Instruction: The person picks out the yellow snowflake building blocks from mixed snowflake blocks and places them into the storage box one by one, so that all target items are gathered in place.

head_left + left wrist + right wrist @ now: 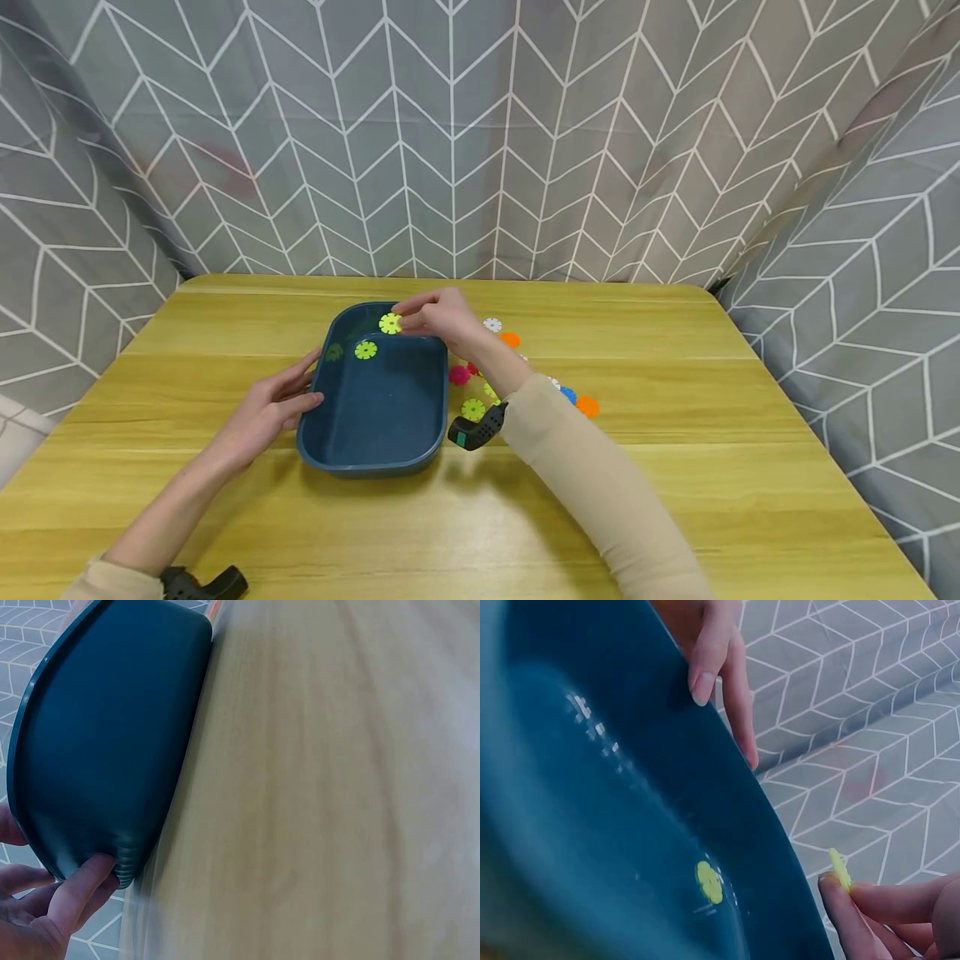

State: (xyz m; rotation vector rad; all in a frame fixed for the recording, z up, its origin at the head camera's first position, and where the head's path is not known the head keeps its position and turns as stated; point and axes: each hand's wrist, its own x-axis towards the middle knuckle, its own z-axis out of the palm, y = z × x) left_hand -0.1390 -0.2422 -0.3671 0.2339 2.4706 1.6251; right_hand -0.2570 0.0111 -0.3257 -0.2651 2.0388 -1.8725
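Where the pinched yellow-green snowflake disc (388,323) is: over the far end of the dark blue tray (375,417), toward its right corner.
Disc's facing: its flat notched side is turned to the head camera; the right wrist view shows it nearly edge-on, its thin profile standing steeply. Its outline is round.
Tray's long axis: running away from the person, the far end leaning slightly right; its open top faces up.
Right hand (444,317): thumb and forefinger closed together on the disc's edge.
Left hand (266,408): curled over the tray's left wall, thumb inside the rim, fingers outside.
Discs at the tray: two yellow-green, one pinched and one lying disc (365,350) on the floor near the far end; a dim reflection shows on the left wall.
Discs on the bench (712,392): two orange, one blue disc (567,395), one pink disc (459,375), one red partly hidden, at least two white and two yellow-green; the full count cannot be told.
In the way: the right forearm and sleeve (600,475) cross over the loose discs and cover some; the pink one lies just beside the tray's right wall.
Around: a dark wristband (477,427) at the right wrist, another at the left; a grey chevron curtain (480,142) behind the bench and along both sides.
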